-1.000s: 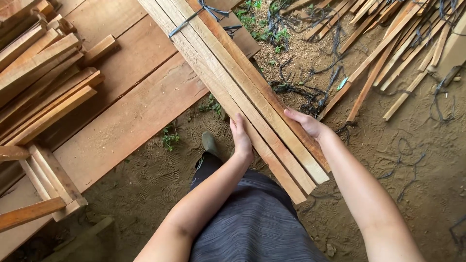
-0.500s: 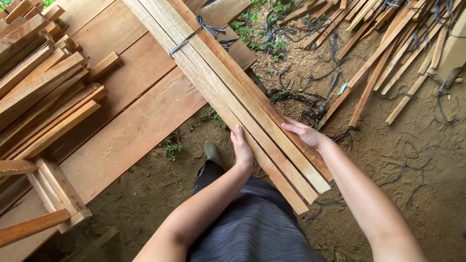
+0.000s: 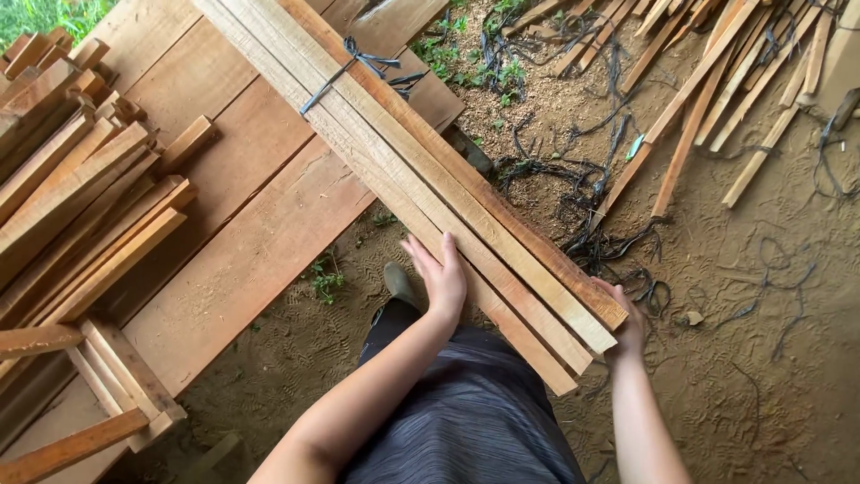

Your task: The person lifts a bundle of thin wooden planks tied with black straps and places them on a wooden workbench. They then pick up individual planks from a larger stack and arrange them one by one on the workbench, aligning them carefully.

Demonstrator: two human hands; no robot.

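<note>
- Broad reddish planks [image 3: 242, 224] lie flat across the left half of the frame, running from lower left to upper centre over the sandy ground [image 3: 761, 358].
- Over them, the tied bundle of long slats [image 3: 421, 179] slants from the top left down to centre right, its cut ends hanging over the dirt near the person's waist.
- A heap of short wood pieces [image 3: 72, 197] fills the far left; loose sticks [image 3: 717, 81] scatter across the upper right.
- The left hand [image 3: 439, 278] lies flat against the bundle's near edge, fingers spread and pointing up the frame.
- The right hand [image 3: 627, 327] sits under the bundle's lower right end, mostly hidden; it looks cupped beneath, but I cannot tell the grip exactly.
- A dark strap [image 3: 345, 63] binds the slats near the top, its knot intact: the bundle is tied and in hand, not set down or opened.
- Tangled dark cords [image 3: 582, 197] litter the dirt beside it.
</note>
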